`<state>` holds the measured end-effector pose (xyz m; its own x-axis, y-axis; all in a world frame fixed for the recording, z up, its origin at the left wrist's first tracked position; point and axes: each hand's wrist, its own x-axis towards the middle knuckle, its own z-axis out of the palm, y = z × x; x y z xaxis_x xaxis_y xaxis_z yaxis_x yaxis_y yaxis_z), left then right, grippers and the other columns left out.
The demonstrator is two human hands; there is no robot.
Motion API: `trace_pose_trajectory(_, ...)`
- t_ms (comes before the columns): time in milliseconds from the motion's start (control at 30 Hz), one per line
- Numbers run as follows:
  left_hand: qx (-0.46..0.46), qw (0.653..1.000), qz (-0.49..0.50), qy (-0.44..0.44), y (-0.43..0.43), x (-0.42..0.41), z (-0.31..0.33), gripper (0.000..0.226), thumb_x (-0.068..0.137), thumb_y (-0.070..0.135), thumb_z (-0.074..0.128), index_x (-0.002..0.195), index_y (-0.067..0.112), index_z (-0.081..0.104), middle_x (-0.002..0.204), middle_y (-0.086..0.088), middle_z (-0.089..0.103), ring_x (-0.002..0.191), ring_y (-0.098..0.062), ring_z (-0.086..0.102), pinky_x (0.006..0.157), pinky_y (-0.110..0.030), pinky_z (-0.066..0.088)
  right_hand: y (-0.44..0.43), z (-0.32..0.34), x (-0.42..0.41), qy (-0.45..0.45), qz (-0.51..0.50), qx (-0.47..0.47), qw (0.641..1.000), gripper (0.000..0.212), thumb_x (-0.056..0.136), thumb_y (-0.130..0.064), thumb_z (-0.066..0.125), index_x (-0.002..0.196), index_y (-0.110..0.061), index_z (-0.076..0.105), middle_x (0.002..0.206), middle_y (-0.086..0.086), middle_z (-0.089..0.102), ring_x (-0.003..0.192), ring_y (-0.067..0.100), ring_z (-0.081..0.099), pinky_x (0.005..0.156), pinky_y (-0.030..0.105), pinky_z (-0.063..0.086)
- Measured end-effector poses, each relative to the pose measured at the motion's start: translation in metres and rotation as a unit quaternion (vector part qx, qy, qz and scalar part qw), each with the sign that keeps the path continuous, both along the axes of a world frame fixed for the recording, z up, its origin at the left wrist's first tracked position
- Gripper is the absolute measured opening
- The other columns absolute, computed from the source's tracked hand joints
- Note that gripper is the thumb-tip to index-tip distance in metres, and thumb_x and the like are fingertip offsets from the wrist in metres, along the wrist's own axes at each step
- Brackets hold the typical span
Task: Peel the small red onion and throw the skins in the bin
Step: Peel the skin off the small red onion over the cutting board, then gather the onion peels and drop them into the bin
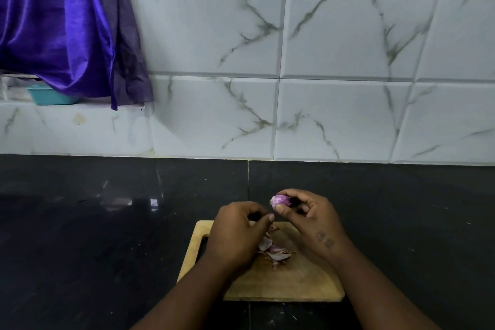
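Single head view looks forward and down, close over the counter [107,236]

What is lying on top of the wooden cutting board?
Loose onion skins lie in a small pile on the wooden cutting board. The left hand covers the board's far left part, so anything under it cannot be seen.

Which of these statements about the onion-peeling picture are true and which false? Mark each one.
1. The right hand holds the small red onion. True.
2. Loose onion skins lie on the wooden chopping board. True.
3. The board sits on a white counter. False: the counter is black.
4. The left hand holds a knife. False: no knife is visible.
5. A bin stands beside the board. False: none is in view.
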<state>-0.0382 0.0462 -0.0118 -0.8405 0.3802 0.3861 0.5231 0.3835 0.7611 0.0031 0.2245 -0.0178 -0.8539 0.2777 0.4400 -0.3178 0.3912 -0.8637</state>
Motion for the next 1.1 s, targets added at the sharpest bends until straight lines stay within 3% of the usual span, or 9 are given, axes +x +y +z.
trace_pose_trajectory(167, -0.02, 1.0, 0.001, 0.002, 0.0, -0.002, -0.004, 0.026, 0.083, 0.004, 0.083, 0.073, 0.025, 0.072, 0.08, 0.007, 0.075, 0.08, -0.006, 0.072, 0.072, -0.029, 0.063, 0.001, -0.001, 0.0, -0.012, -0.003, 0.001, 1.0, 0.016, 0.087, -0.02, 0.082, 0.101, -0.028, 0.079, 0.098, -0.008, 0.08, 0.093, 0.008, 0.075, 0.08, 0.026, 0.062)
trace_pose_trajectory(367, -0.076, 0.994, 0.003, 0.082, 0.003, 0.003, -0.003, 0.016, 0.1, 0.025, 0.07, 0.11, 0.033, 0.08, 0.095, 0.014, 0.081, 0.085, 0.001, 0.073, 0.078, -0.024, 0.062, -0.001, 0.0, -0.001, -0.015, 0.005, -0.02, 1.0, 0.013, 0.087, -0.017, 0.082, 0.099, -0.023, 0.08, 0.096, -0.002, 0.081, 0.09, 0.011, 0.076, 0.08, 0.027, 0.063)
trace_pose_trajectory(533, -0.101, 0.99, -0.005, 0.101, 0.001, 0.001, 0.0, 0.017, 0.093, 0.014, 0.076, 0.095, 0.031, 0.08, 0.09, 0.02, 0.072, 0.092, 0.002, 0.062, 0.078, -0.02, 0.052, 0.0, -0.001, -0.003, -0.03, -0.001, -0.038, 0.999, 0.014, 0.086, -0.018, 0.083, 0.099, -0.022, 0.08, 0.096, 0.002, 0.081, 0.091, 0.016, 0.077, 0.082, 0.035, 0.065)
trace_pose_trajectory(600, -0.093, 0.991, -0.018, 0.092, 0.001, -0.001, -0.003, 0.02, 0.088, 0.01, 0.079, 0.086, 0.03, 0.078, 0.087, 0.017, 0.069, 0.088, 0.0, 0.062, 0.077, -0.026, 0.056, 0.0, -0.001, -0.004, -0.032, -0.003, -0.035, 0.999, 0.013, 0.086, -0.017, 0.083, 0.098, -0.022, 0.079, 0.095, 0.002, 0.08, 0.09, 0.018, 0.077, 0.081, 0.036, 0.065)
trace_pose_trajectory(700, -0.034, 0.997, -0.023, 0.069, 0.002, 0.001, -0.004, 0.007, 0.093, 0.025, 0.078, 0.095, 0.031, 0.079, 0.083, 0.011, 0.075, 0.078, -0.003, 0.07, 0.072, -0.032, 0.063, 0.0, -0.001, -0.004, -0.046, 0.005, -0.055, 0.997, 0.01, 0.09, -0.022, 0.08, 0.099, -0.019, 0.077, 0.096, 0.005, 0.079, 0.093, 0.021, 0.076, 0.081, 0.037, 0.065)
trace_pose_trajectory(833, 0.131, 0.991, 0.001, -0.02, 0.005, -0.001, -0.002, 0.039, 0.108, 0.043, 0.051, 0.089, 0.024, 0.08, 0.071, -0.009, 0.073, 0.063, -0.019, 0.069, 0.062, -0.044, 0.055, -0.008, 0.003, -0.005, -0.078, 0.023, -0.141, 0.987, 0.023, 0.101, -0.027, 0.063, 0.101, -0.004, 0.067, 0.096, 0.004, 0.078, 0.104, 0.028, 0.075, 0.094, 0.04, 0.061)
trace_pose_trajectory(900, 0.219, 0.971, 0.032, -0.093, 0.003, -0.004, 0.002, 0.057, 0.109, 0.05, 0.043, 0.084, 0.015, 0.081, 0.067, -0.016, 0.07, 0.063, -0.022, 0.064, 0.062, -0.039, 0.05, -0.013, 0.003, -0.006, -0.096, 0.033, -0.189, 0.977, 0.03, 0.105, -0.03, 0.056, 0.093, -0.004, 0.063, 0.101, 0.012, 0.076, 0.109, 0.029, 0.073, 0.1, 0.042, 0.057)
trace_pose_trajectory(1000, 0.27, 0.934, 0.08, -0.219, -0.004, -0.011, 0.011, 0.079, 0.11, 0.058, 0.025, 0.09, 0.003, 0.079, 0.085, -0.015, 0.078, 0.083, -0.026, 0.07, 0.071, -0.034, 0.049, -0.018, -0.004, -0.007, -0.114, 0.054, -0.221, 0.967, 0.031, 0.105, -0.039, 0.054, 0.087, -0.015, 0.064, 0.097, 0.013, 0.073, 0.1, 0.03, 0.071, 0.106, 0.055, 0.051)
trace_pose_trajectory(1100, 0.252, 0.918, 0.092, -0.292, -0.015, -0.012, 0.004, 0.091, 0.1, 0.076, 0.014, 0.106, 0.01, 0.077, 0.116, -0.011, 0.077, 0.115, -0.027, 0.067, 0.103, -0.044, 0.049, -0.02, -0.006, -0.006, -0.129, 0.04, -0.237, 0.962, 0.031, 0.106, -0.041, 0.052, 0.092, -0.015, 0.063, 0.109, 0.018, 0.073, 0.106, 0.034, 0.069, 0.109, 0.057, 0.049)
